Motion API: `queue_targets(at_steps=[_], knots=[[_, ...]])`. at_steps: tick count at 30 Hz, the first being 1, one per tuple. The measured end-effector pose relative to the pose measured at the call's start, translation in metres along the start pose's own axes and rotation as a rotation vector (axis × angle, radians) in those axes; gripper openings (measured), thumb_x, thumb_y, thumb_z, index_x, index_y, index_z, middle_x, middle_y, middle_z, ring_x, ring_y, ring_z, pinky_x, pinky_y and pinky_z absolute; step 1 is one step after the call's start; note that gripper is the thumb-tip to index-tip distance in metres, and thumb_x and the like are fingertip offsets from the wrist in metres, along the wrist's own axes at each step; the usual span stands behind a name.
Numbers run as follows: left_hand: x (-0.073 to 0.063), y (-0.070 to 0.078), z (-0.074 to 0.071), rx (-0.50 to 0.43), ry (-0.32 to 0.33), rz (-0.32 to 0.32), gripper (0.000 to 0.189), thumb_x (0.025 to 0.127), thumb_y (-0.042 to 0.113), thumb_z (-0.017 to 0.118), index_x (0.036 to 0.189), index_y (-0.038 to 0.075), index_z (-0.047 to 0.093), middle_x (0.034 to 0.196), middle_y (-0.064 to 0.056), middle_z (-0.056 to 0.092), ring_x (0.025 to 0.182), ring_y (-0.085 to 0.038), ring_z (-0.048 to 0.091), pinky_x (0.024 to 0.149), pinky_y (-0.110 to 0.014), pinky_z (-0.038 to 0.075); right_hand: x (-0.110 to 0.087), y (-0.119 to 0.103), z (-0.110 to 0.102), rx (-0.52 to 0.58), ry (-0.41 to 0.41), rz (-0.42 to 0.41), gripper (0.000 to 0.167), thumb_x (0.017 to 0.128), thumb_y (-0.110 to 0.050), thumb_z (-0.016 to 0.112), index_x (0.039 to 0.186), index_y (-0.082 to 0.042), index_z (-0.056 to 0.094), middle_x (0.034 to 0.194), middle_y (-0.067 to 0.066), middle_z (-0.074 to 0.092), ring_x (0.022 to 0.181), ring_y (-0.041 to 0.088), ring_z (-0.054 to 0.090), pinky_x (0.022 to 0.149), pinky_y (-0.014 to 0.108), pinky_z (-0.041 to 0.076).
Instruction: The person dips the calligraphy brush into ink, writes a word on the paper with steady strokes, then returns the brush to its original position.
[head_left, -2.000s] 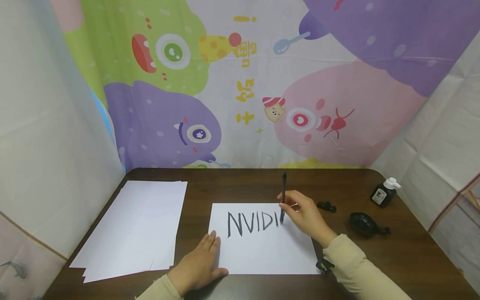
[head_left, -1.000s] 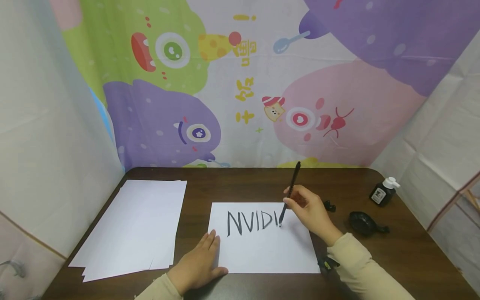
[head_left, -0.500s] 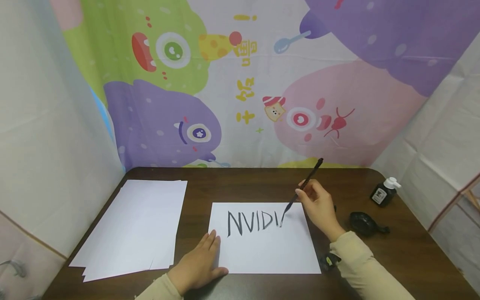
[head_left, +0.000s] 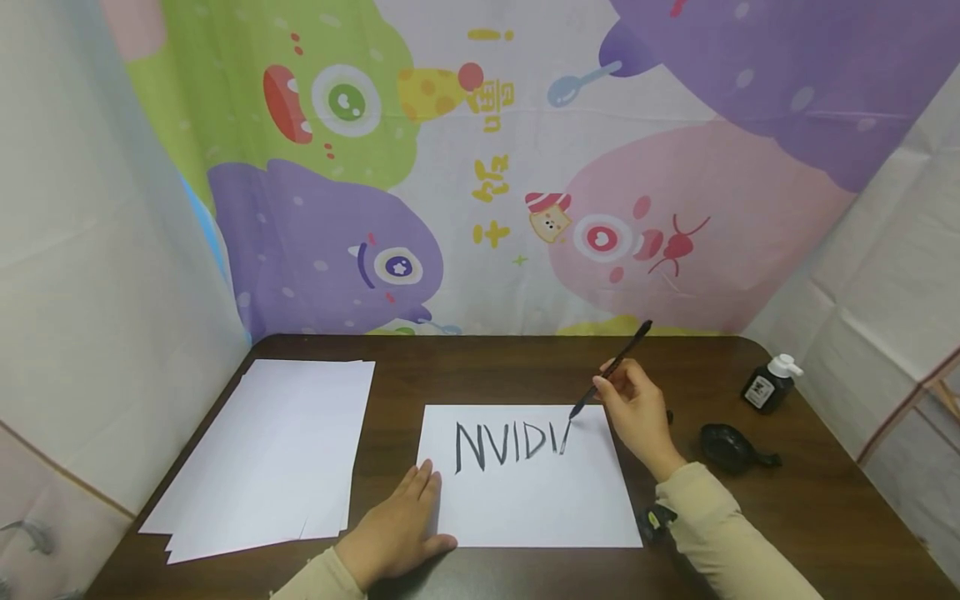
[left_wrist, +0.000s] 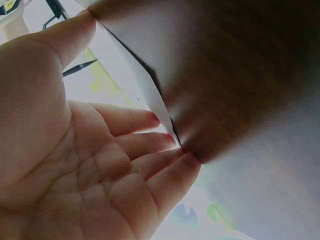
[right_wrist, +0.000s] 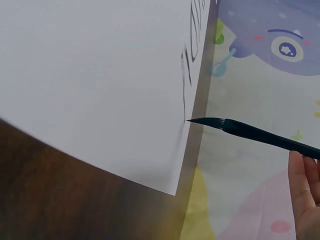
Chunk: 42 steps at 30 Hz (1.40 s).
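Note:
A black writing brush (head_left: 611,367) slants over the paper, pinched between the thumb and fingers of my right hand (head_left: 637,412). In the right wrist view the tip of the brush (right_wrist: 240,129) is at or just above the upper end of a slanted stroke; contact is hard to tell. The white sheet (head_left: 517,508) bears the letters NVIDI in black and this further stroke. My left hand (head_left: 397,521) rests with fingers extended on the sheet's left edge. The left wrist view shows the palm of that hand (left_wrist: 85,160) with its fingertips at the paper edge.
A stack of white paper (head_left: 262,450) lies at the left of the dark wooden table (head_left: 405,375). On the right are a black leaf-shaped dish (head_left: 727,447) and a black ink bottle (head_left: 767,387) with a white cap. A small black object (head_left: 654,522) sits by the right sleeve.
My right hand has moved up and to the right with the brush, then nearly settled. The brush leans further right, and a slanted stroke now shows after the I. The left hand stays still.

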<state>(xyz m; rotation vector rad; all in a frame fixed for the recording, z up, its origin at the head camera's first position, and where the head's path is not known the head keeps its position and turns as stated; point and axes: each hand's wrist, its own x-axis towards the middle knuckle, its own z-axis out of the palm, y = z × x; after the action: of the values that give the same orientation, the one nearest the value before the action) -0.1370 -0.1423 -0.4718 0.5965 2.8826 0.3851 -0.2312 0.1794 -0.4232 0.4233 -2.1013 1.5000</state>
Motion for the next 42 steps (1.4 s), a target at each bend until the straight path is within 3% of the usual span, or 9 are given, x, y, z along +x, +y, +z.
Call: queue_targets(at_steps=[11, 19, 42], knots=[[-0.001, 0.001, -0.002, -0.009, -0.005, 0.002, 0.09, 0.084, 0.05, 0.07, 0.143, -0.011, 0.04, 0.154, -0.03, 0.032, 0.143, -0.045, 0.032, 0.113, -0.055, 0.035, -0.004, 0.002, -0.001, -0.036, 0.006, -0.025, 0.013, 0.086, 0.012, 0.065, 0.082, 0.012, 0.053, 0.097, -0.011, 0.058, 0.068, 0.015, 0.061, 0.061, 0.017, 0.056], [-0.001, 0.0, -0.001, -0.004, 0.005, 0.007, 0.09, 0.084, 0.051, 0.07, 0.142, -0.011, 0.04, 0.153, -0.03, 0.033, 0.142, -0.046, 0.033, 0.113, -0.055, 0.036, -0.006, 0.0, -0.003, -0.042, -0.04, -0.017, 0.011, 0.086, 0.011, 0.065, 0.095, 0.013, 0.058, 0.081, 0.021, 0.06, 0.065, 0.013, 0.059, 0.064, 0.017, 0.057], [-0.001, -0.001, 0.0, 0.0, 0.017, 0.019, 0.089, 0.084, 0.05, 0.07, 0.142, -0.011, 0.041, 0.152, -0.031, 0.034, 0.142, -0.046, 0.034, 0.113, -0.055, 0.036, -0.012, -0.007, -0.013, -0.187, -0.125, 0.005, 0.013, 0.087, 0.007, 0.067, 0.098, 0.009, 0.061, 0.074, 0.014, 0.059, 0.066, 0.007, 0.055, 0.061, 0.016, 0.055]])
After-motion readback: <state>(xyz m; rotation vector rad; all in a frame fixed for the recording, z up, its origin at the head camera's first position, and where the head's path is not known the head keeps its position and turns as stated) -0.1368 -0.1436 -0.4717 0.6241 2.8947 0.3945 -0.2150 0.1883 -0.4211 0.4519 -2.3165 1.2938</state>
